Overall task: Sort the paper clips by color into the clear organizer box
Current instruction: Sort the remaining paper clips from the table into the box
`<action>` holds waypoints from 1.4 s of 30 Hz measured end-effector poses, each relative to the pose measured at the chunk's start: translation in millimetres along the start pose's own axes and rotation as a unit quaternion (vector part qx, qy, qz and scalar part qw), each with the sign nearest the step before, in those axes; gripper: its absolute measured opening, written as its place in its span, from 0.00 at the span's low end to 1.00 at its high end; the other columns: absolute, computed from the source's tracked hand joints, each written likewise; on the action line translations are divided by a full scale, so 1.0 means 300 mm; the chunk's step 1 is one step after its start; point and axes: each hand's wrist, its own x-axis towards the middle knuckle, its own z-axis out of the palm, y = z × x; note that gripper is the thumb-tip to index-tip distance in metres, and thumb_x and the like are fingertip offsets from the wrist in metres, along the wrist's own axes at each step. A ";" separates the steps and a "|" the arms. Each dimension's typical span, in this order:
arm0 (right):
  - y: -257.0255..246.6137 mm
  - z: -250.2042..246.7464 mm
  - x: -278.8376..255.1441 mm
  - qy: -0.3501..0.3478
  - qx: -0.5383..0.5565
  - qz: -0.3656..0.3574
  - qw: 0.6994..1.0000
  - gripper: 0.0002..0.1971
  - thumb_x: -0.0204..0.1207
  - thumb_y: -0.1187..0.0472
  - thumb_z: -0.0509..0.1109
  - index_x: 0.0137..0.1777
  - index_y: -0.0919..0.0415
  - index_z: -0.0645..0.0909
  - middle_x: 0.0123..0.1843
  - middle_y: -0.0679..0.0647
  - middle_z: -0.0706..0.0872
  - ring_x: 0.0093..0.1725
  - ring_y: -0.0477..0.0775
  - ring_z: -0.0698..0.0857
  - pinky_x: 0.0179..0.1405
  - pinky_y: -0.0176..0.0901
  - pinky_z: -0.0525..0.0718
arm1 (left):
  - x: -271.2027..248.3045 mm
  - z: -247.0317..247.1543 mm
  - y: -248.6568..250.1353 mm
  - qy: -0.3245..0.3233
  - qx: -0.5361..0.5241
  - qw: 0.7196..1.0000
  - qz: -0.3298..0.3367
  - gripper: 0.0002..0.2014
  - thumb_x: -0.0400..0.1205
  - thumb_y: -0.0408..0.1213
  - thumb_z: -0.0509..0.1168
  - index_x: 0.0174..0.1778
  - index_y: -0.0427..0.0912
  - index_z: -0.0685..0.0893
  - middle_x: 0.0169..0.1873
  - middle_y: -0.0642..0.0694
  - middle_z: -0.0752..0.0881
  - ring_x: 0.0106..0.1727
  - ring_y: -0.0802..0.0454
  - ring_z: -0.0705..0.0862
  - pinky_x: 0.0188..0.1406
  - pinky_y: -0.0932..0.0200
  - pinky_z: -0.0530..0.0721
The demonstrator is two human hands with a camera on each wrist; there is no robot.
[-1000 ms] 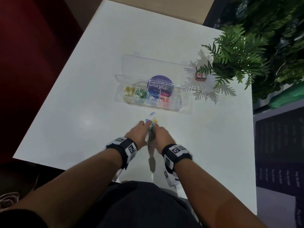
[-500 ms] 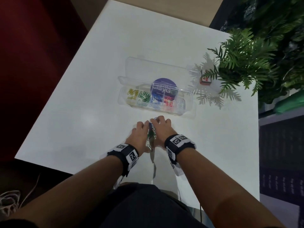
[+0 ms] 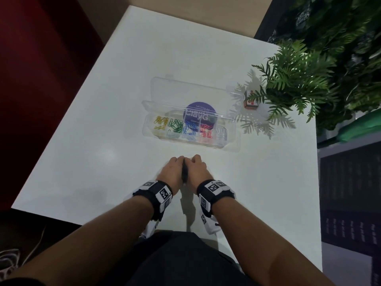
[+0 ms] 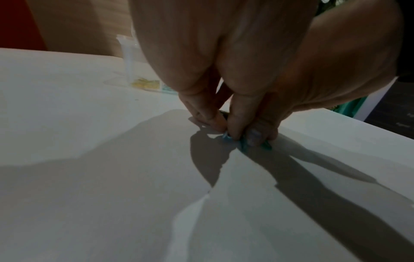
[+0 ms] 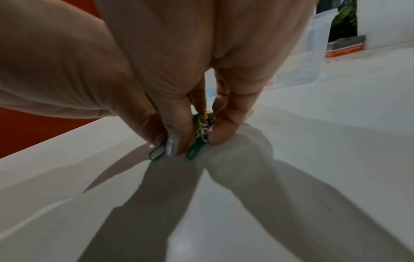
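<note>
Since a second ago the left hand (image 3: 172, 169) and right hand (image 3: 198, 169) have pressed together, fingers curled around the loose mixed paper clips (image 5: 200, 127) on the table (image 3: 103, 162), near the organizer box (image 3: 231, 141); gathered, sorting pending.

White table (image 3: 86, 141); fern plant (image 3: 292, 79) at far right edge; small red-white box (image 3: 250, 103) beside it; dark red wall (image 3: 31, 69) left.

Likely an office or lobby corner: a plain white worktop (image 3: 144, 58) carries a clear organizer box (image 3: 231, 141) of stationery and a small red-and-white box (image 3: 250, 103), with a leafy fern (image 3: 292, 79), a dense foliage wall (image 3: 350, 27) and a red panel (image 3: 31, 79) around it.
</note>
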 end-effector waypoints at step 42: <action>-0.209 -0.146 -0.035 0.051 0.068 -0.029 0.996 0.16 0.71 0.74 0.63 0.53 0.60 0.86 0.51 0.58 0.88 0.52 0.58 0.85 0.41 0.38 0.74 | 0.031 -0.132 0.047 -0.055 -0.731 0.622 -0.274 0.10 0.78 0.31 0.53 0.31 0.42 0.70 0.28 0.46 0.73 0.33 0.51 0.76 0.29 0.61 0.76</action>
